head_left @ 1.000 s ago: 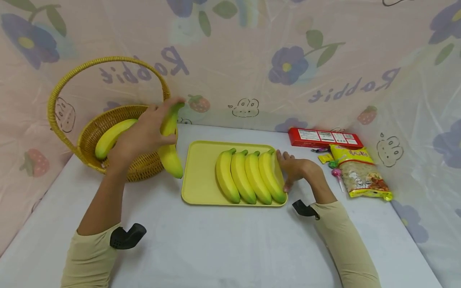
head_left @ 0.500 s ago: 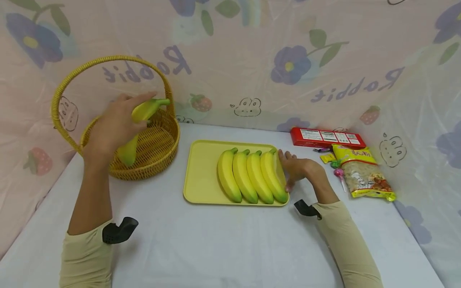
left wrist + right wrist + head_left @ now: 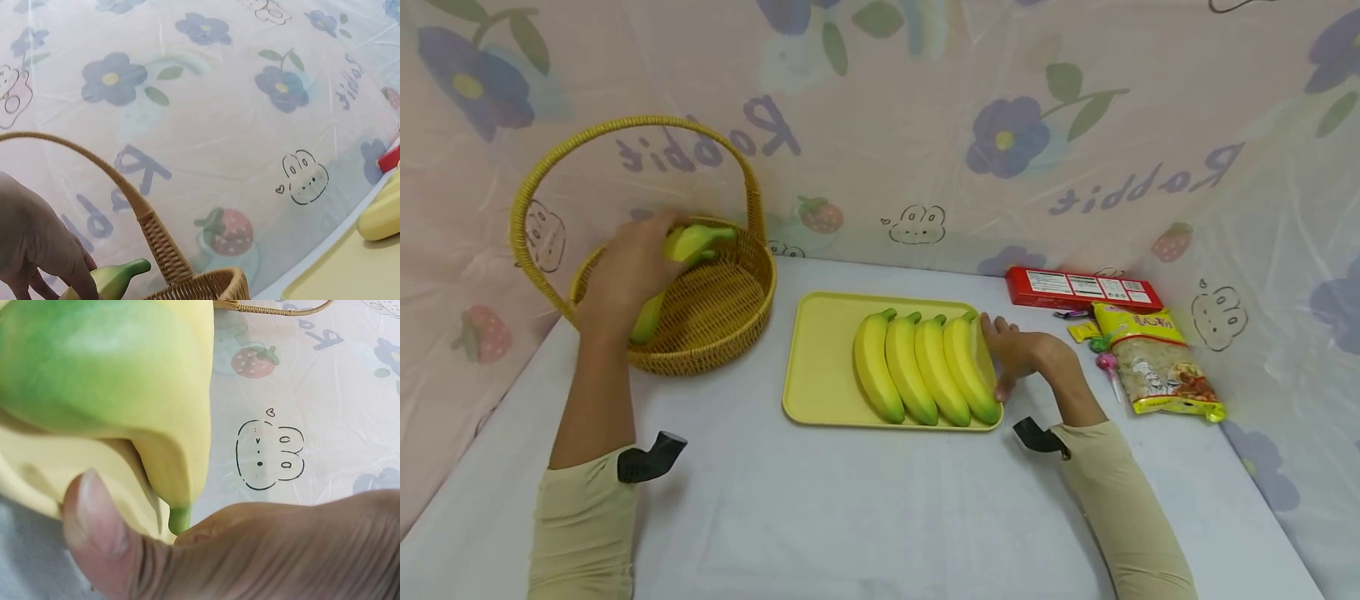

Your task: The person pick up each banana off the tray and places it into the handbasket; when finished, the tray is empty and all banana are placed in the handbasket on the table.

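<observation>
Inside the wicker basket (image 3: pixel 758 321), my left hand (image 3: pixel 628 271) grips a banana (image 3: pixel 688 243), its green stem pointing right. A second stem tip peeks out just below it, its banana mostly hidden. In the left wrist view, fingers curl over the banana (image 3: pixel 112 282) beside the basket handle (image 3: pixel 164 247). A yellow tray (image 3: pixel 820 358) bears a row of several bananas (image 3: pixel 874 367) on its right part. At the tray's right edge rests my right hand (image 3: pixel 1017 354), fingers extended. The right wrist view has the thumb (image 3: pixel 103 519) at the rim, close under the nearest banana (image 3: pixel 94 369).
To the right lie a red box (image 3: pixel 1082 289), a yellow food packet (image 3: pixel 1157 358), a pink lollipop (image 3: pixel 1107 362) and small wrapped sweets (image 3: pixel 1082 331). A patterned curtain (image 3: pixel 865 167) stands behind the white table (image 3: pixel 865 508). The basket's tall handle (image 3: pixel 632 123) arches over its opening.
My left hand has carried the banana from the gap between basket and tray leftward into the basket, then lowered it. My right hand has stayed at the tray's edge.
</observation>
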The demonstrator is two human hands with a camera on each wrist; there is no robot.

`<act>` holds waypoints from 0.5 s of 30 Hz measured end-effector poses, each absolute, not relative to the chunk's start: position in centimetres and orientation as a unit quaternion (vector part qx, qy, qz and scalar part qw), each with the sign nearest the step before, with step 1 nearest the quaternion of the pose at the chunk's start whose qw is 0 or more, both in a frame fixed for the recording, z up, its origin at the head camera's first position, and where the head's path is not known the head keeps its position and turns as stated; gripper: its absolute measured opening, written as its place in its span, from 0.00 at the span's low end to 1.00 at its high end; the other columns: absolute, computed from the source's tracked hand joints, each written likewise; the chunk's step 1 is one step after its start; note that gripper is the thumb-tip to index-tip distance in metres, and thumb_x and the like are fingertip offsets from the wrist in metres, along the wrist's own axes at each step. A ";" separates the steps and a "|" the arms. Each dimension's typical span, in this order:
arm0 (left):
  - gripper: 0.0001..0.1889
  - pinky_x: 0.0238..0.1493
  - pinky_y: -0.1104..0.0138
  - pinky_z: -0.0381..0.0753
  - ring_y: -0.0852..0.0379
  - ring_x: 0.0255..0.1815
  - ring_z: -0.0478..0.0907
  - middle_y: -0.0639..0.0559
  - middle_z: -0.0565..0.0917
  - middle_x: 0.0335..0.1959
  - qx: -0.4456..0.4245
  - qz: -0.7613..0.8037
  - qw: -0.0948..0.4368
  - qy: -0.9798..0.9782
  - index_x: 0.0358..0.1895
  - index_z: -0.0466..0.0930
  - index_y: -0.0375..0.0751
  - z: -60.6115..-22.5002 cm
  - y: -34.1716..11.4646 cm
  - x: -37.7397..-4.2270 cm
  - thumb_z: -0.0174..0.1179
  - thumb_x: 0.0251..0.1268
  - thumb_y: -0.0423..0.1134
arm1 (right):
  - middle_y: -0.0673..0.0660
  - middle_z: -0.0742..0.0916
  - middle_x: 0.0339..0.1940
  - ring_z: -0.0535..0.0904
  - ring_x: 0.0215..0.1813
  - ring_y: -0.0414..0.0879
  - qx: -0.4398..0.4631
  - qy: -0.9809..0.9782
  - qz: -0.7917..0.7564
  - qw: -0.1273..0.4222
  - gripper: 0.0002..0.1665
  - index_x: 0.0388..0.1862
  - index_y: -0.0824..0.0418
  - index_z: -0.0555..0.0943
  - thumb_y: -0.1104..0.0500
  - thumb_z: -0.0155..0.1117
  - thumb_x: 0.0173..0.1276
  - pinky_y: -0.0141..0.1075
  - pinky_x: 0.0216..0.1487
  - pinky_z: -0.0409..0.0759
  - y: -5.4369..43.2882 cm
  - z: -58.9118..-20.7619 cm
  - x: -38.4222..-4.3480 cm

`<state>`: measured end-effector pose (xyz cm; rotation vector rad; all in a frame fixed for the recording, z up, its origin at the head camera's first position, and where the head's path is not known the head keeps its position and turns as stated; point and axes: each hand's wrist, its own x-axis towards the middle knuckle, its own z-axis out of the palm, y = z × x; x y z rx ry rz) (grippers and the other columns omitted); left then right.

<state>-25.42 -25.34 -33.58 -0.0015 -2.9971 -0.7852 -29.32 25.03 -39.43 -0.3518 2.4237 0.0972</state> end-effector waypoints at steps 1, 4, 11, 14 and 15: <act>0.32 0.61 0.34 0.69 0.28 0.62 0.69 0.25 0.71 0.69 -0.001 -0.252 0.020 -0.968 0.80 0.60 0.38 -33.9 -25.5 -25.6 0.58 0.76 0.30 | 0.75 0.46 0.86 0.45 0.86 0.74 -0.135 0.931 0.037 0.338 0.84 0.87 0.66 0.34 0.47 0.85 0.51 0.71 0.79 0.55 25.0 -39.4 -29.3; 0.33 0.63 0.33 0.69 0.26 0.65 0.69 0.24 0.70 0.71 0.002 -0.250 0.008 -0.968 0.79 0.60 0.36 -34.7 -26.0 -26.1 0.58 0.74 0.28 | 0.75 0.46 0.86 0.45 0.86 0.74 -0.134 0.930 0.037 0.340 0.83 0.87 0.66 0.34 0.47 0.85 0.51 0.71 0.79 0.55 25.0 -39.4 -29.3; 0.31 0.62 0.32 0.69 0.25 0.66 0.68 0.23 0.69 0.71 0.012 -0.246 -0.019 -0.969 0.76 0.62 0.32 -36.1 -26.7 -27.0 0.59 0.72 0.26 | 0.76 0.46 0.86 0.45 0.85 0.75 -0.140 0.929 0.036 0.342 0.84 0.86 0.67 0.34 0.47 0.86 0.50 0.71 0.79 0.55 25.0 -39.4 -29.2; 0.29 0.62 0.35 0.70 0.27 0.64 0.69 0.22 0.71 0.69 -0.003 -0.242 -0.013 -0.970 0.74 0.65 0.29 -36.6 -26.9 -27.4 0.59 0.71 0.25 | 0.76 0.46 0.86 0.45 0.85 0.75 -0.141 0.930 0.036 0.339 0.84 0.86 0.67 0.35 0.47 0.86 0.50 0.71 0.79 0.55 25.0 -39.3 -29.2; 0.28 0.61 0.36 0.70 0.28 0.63 0.68 0.22 0.71 0.68 -0.009 -0.239 -0.012 -0.971 0.73 0.66 0.29 -36.8 -27.0 -27.4 0.59 0.71 0.25 | 0.76 0.46 0.86 0.45 0.85 0.75 -0.141 0.930 0.036 0.339 0.84 0.86 0.67 0.35 0.47 0.86 0.50 0.71 0.79 0.55 25.0 -39.3 -29.2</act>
